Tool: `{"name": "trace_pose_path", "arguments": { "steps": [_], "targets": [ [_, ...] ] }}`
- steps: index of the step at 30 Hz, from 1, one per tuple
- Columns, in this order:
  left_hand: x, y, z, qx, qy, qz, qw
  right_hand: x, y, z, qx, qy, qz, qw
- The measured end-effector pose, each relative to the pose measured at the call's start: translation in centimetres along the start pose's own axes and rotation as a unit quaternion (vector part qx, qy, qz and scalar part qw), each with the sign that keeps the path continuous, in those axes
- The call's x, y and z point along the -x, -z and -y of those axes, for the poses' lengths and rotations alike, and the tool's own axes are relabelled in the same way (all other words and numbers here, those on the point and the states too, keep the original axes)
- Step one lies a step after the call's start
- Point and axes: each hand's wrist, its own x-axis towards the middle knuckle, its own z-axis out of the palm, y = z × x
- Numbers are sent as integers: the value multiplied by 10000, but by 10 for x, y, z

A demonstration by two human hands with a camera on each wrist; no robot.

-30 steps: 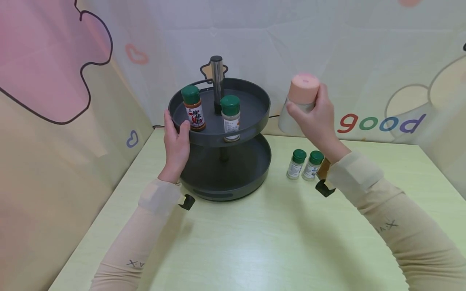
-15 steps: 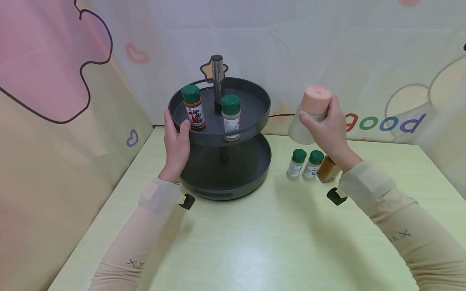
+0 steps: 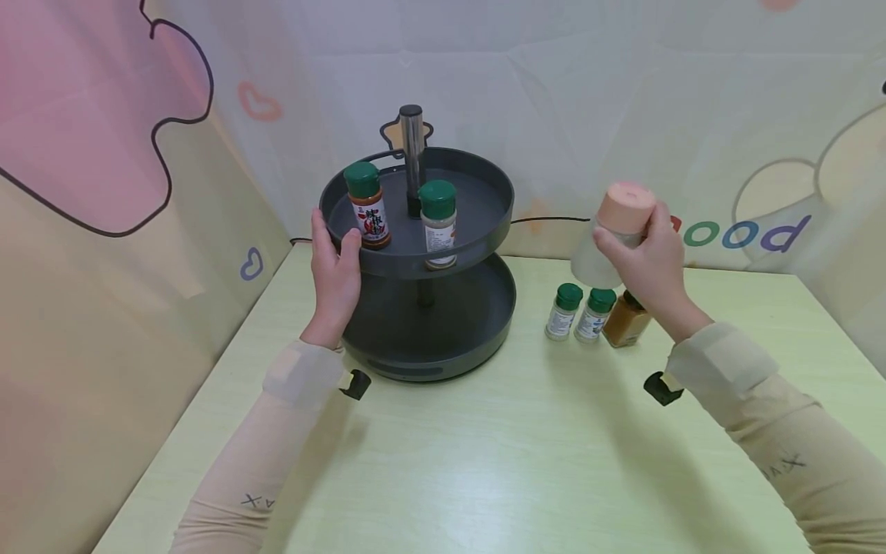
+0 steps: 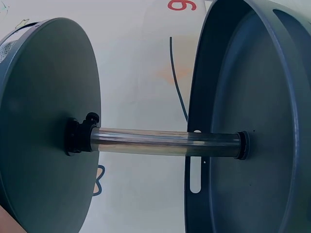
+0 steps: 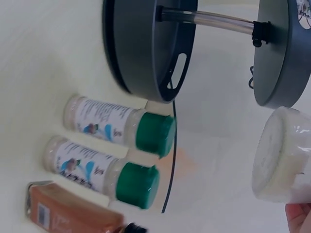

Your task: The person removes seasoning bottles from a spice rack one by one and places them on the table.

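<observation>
A two-tier dark grey round rack (image 3: 429, 372) with a metal post stands on the table. My left hand (image 3: 334, 285) rests against the left rim of its upper tray, fingers fairly straight along the outside. On that tray stand a red-brown spice jar (image 3: 370, 211) with Chinese lettering and a paler spice jar (image 3: 439, 231), both green-capped. My right hand (image 3: 651, 258) grips a translucent jar (image 5: 277, 155) with a pink cap (image 3: 627, 204), held in the air right of the rack. Pale contents show through its bottom in the right wrist view.
Two small green-capped shakers (image 3: 560, 319) stand on the table (image 3: 471, 462) beneath the right hand. Beside them is a square orange-brown spice bottle (image 3: 624, 323) with a dark cap. A printed cloth backdrop (image 3: 588, 92) hangs behind, and a dark cable (image 3: 554, 218) runs along it.
My right hand has carried the pink-capped jar to the right and down, away from the rack. The orange-brown bottle has come into fuller view. My left hand stays at the upper tray's rim.
</observation>
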Motion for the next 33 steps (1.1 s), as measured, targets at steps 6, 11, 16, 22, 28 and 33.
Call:
{"name": "trace_pose_path", "arguments": {
  "steps": [6,11,16,22,28,33],
  "targets": [
    [-1,0,1,-29,-28,-11,10000,2,8,-13,113,-199,-44,9997],
    [0,0,0,-15,-57,-19,10000,2,14,-20,224,-328,-88,9992],
    [-1,-1,0,-32,-18,-51,10000,3,20,-29,284,-475,-119,9984],
    [-1,-1,1,-24,-16,-55,10000,2,25,-41,423,-580,-351,9968],
    [-1,-2,1,-15,-39,-61,10000,-2,32,-51,540,-827,-606,9933],
    [-1,-1,2,-52,-11,-72,10000,-4,37,-58,498,-1019,-808,9903]
  ]
}}
